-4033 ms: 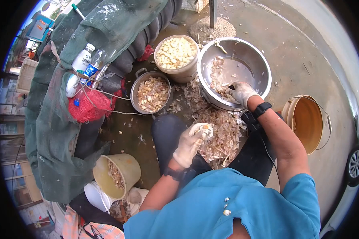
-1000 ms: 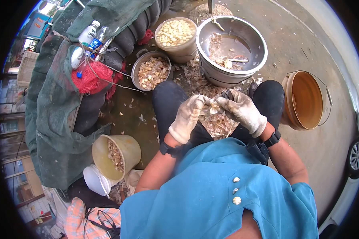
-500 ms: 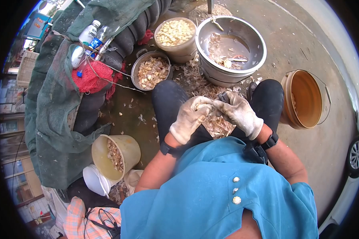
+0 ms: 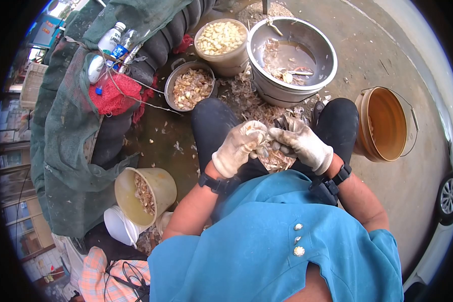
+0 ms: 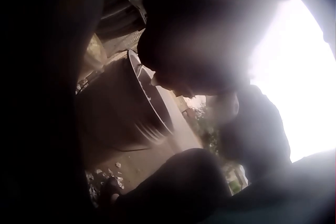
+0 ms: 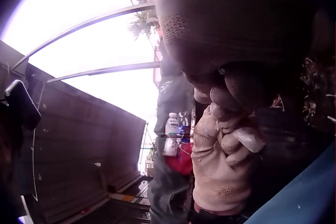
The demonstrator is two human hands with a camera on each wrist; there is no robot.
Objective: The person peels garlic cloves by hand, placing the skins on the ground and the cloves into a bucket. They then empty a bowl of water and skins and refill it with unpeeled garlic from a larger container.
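Both hands wear whitish work gloves and meet over the lap in the head view. My left hand curls its fingers round a pale garlic clove, whose white surface shows in the right wrist view. Thumb to thumb with it, my right hand grips a small dark tool that sticks up past the fingers; its working end is hidden. Below the hands, papery garlic skins lie heaped between the knees. The left wrist view is mostly dark.
A steel basin with skins and water sits ahead on a bucket. Left of it stand a bucket of peeled cloves and a pot of unpeeled ones. An orange-brown bucket is at right, a yellowish bucket at left.
The right hand has come back from the basin to the left hand at the lap. Over the last second both hands stay together while their fingers shift; a pale flap between them no longer shows.
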